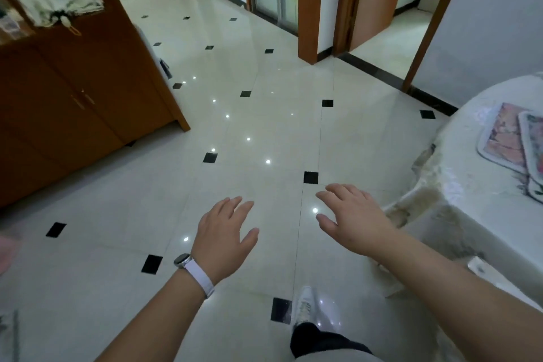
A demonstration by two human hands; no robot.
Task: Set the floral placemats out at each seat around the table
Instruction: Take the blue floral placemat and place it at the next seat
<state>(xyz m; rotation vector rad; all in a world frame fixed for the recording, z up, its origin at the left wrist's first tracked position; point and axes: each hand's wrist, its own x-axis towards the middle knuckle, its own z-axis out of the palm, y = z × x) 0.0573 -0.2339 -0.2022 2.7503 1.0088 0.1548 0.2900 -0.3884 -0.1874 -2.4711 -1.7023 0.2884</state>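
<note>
A round table [458, 173] under a pale lace-patterned cloth fills the right edge of the head view. Two floral placemats lie on it, overlapping: a pink one [504, 138] and, partly on top of it, a second one [536, 153] cut off by the frame. My left hand [224, 236], with a white watch on its wrist, hovers over the floor with fingers spread, holding nothing. My right hand [351, 219] is likewise held out, palm down and empty, a little left of the table's edge.
Glossy cream floor tiles with small black diamonds [311, 177] stretch ahead. A brown wooden cabinet [88, 91] stands at the left. Wooden door frames [311, 6] and open doorways lie beyond. My white shoe [304, 306] is below.
</note>
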